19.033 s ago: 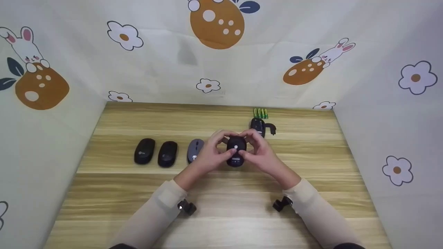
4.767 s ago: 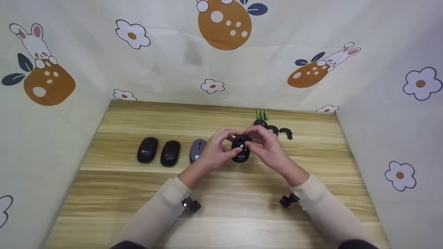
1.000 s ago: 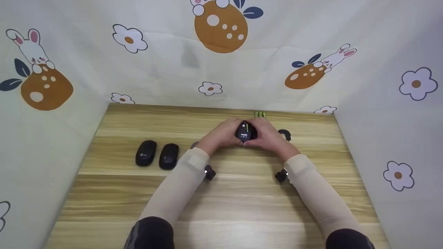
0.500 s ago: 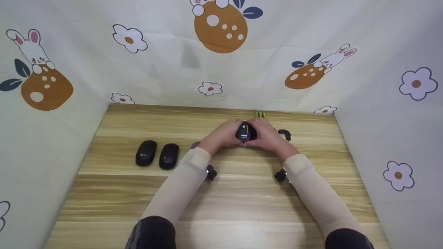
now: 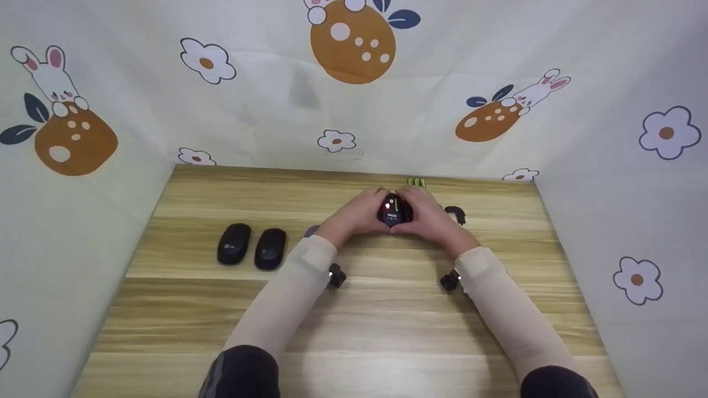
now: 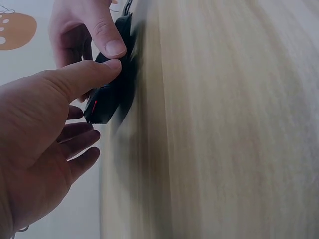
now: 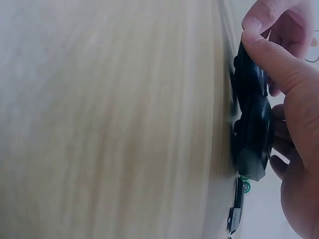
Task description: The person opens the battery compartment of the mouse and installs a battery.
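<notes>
Both hands hold a black computer mouse [image 5: 392, 213], underside up, at the back of the table. A red light and a green-yellow strip, which looks like a battery, show on its underside. My left hand [image 5: 358, 213] grips its left side, thumb at the near end, fingers at the far end. My right hand [image 5: 427, 216] curls round from the right, thumbs nearly meeting. A second black mouse [image 7: 254, 134] sits right beside the held one, mostly hidden under the right hand in the head view. The red light also shows in the left wrist view.
Two black mice [image 5: 234, 244] lie at the left; a grey-blue mouse [image 5: 312, 231] is mostly hidden by the left sleeve. Green batteries [image 5: 416, 182] stand near the back wall. A curved black cover [image 5: 456, 214] lies right of the right hand. Patterned cloth [image 5: 249, 99] walls the table.
Since several seconds ago, the hands have carried the mouse back, lower and beside the second mouse. Over the last half second the hands stay almost still; a red light now shows on the underside.
</notes>
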Available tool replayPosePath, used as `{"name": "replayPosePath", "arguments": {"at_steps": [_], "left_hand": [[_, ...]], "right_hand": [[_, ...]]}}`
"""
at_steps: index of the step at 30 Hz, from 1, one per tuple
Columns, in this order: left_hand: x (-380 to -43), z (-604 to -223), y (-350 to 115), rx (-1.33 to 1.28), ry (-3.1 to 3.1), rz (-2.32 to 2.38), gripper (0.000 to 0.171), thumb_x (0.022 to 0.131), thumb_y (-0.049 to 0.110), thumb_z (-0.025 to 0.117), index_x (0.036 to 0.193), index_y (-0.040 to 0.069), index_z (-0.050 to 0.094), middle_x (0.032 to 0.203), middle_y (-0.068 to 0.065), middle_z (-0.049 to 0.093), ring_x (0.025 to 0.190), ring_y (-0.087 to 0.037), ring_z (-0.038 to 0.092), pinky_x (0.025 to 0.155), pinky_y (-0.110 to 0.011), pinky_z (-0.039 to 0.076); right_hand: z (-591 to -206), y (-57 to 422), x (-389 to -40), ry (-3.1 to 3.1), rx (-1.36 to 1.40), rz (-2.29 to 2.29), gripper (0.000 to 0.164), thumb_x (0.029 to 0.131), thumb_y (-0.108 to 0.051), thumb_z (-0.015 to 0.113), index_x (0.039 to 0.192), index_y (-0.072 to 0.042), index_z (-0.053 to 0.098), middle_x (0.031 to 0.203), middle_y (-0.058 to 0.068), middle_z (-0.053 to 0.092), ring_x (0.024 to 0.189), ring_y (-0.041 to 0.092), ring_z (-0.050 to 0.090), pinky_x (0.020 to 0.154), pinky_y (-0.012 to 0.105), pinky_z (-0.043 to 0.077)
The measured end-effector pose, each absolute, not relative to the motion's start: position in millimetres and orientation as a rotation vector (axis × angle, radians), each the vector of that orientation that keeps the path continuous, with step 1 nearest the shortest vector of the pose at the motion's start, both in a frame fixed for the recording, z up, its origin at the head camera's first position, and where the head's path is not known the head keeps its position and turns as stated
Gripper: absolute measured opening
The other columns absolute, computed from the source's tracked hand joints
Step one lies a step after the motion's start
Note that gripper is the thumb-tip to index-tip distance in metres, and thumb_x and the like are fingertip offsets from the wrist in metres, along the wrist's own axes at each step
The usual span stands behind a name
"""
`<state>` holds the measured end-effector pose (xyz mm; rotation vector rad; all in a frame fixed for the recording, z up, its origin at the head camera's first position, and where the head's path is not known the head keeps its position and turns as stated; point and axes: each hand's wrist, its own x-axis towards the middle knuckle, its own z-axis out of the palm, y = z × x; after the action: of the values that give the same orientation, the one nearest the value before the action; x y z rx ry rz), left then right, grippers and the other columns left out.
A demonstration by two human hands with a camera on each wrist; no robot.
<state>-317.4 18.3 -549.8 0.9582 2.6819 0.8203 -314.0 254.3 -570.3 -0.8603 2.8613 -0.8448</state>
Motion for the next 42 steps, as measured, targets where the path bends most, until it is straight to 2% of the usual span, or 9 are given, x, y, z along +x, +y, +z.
{"name": "replayPosePath", "arguments": {"at_steps": [7, 15, 21, 25, 33, 39, 42], "left_hand": [[-304.4, -539.1, 10.1, 0.924, 2.69, 0.822, 0.092, 0.089, 0.03, 0.094, 0.162, 0.0, 0.047, 0.157, -0.022, 0.053, 0.145, -0.038, 0.054, 0.126, -0.048, 0.042], [-281.3, -529.9, -17.8, 0.933, 2.629, 0.835, 0.084, 0.093, 0.023, 0.087, 0.164, 0.003, 0.047, 0.16, -0.018, 0.052, 0.148, -0.035, 0.052, 0.126, -0.048, 0.042], [-268.9, -526.3, -45.3, 0.995, 2.619, 0.856, 0.08, 0.096, 0.029, 0.087, 0.162, 0.004, 0.05, 0.16, -0.015, 0.053, 0.148, -0.035, 0.052, 0.126, -0.048, 0.041], [-260.7, -527.3, -64.9, 0.969, 2.641, 0.869, 0.081, 0.095, 0.034, 0.088, 0.161, 0.005, 0.051, 0.161, -0.014, 0.053, 0.149, -0.035, 0.051, 0.126, -0.05, 0.041], [-242.2, -534.9, -99.2, 0.881, 2.697, 0.802, 0.083, 0.092, 0.041, 0.089, 0.159, 0.008, 0.054, 0.16, -0.014, 0.053, 0.149, -0.035, 0.051, 0.125, -0.052, 0.042], [-236.0, -545.0, -123.8, 0.824, 2.723, 0.814, 0.087, 0.089, 0.048, 0.091, 0.159, 0.011, 0.055, 0.158, -0.011, 0.054, 0.14, -0.033, 0.056, 0.113, -0.055, 0.053], [-234.0, -548.2, -133.2, 0.785, 2.724, 0.802, 0.091, 0.087, 0.051, 0.092, 0.16, 0.012, 0.054, 0.158, -0.009, 0.054, 0.138, -0.032, 0.057, 0.111, -0.056, 0.054]], "right_hand": [[-566.8, 255.5, -296.1, 2.822, -0.759, -1.128, 0.094, 0.085, -0.037, 0.098, 0.159, 0.0, 0.054, 0.165, 0.022, 0.048, 0.157, 0.039, 0.038, 0.131, 0.056, 0.03], [-563.8, 245.2, -267.9, 2.778, -0.769, -1.429, 0.079, 0.088, -0.027, 0.096, 0.153, -0.002, 0.059, 0.155, 0.013, 0.057, 0.147, 0.032, 0.047, 0.128, 0.055, 0.034], [-562.5, 227.5, -250.5, 2.716, -0.855, -1.489, 0.075, 0.087, -0.022, 0.097, 0.148, 0.003, 0.061, 0.15, 0.016, 0.061, 0.145, 0.033, 0.048, 0.126, 0.055, 0.035], [-562.9, 213.0, -238.2, 2.685, -0.875, -1.438, 0.075, 0.089, -0.028, 0.095, 0.15, -0.001, 0.061, 0.154, 0.015, 0.06, 0.148, 0.031, 0.047, 0.129, 0.053, 0.034], [-567.2, 183.7, -225.8, 2.644, -0.935, -1.304, 0.076, 0.092, -0.037, 0.092, 0.153, -0.004, 0.059, 0.153, 0.005, 0.059, 0.145, 0.025, 0.05, 0.126, 0.046, 0.04], [-568.7, 159.2, -223.7, 2.59, -0.961, -1.254, 0.082, 0.093, -0.042, 0.09, 0.156, -0.004, 0.055, 0.155, 0.006, 0.056, 0.144, 0.026, 0.052, 0.125, 0.042, 0.042], [-571.9, 147.3, -224.0, 2.576, -0.994, -1.245, 0.086, 0.092, -0.047, 0.089, 0.156, -0.002, 0.053, 0.153, 0.008, 0.057, 0.14, 0.029, 0.055, 0.122, 0.045, 0.045]]}}
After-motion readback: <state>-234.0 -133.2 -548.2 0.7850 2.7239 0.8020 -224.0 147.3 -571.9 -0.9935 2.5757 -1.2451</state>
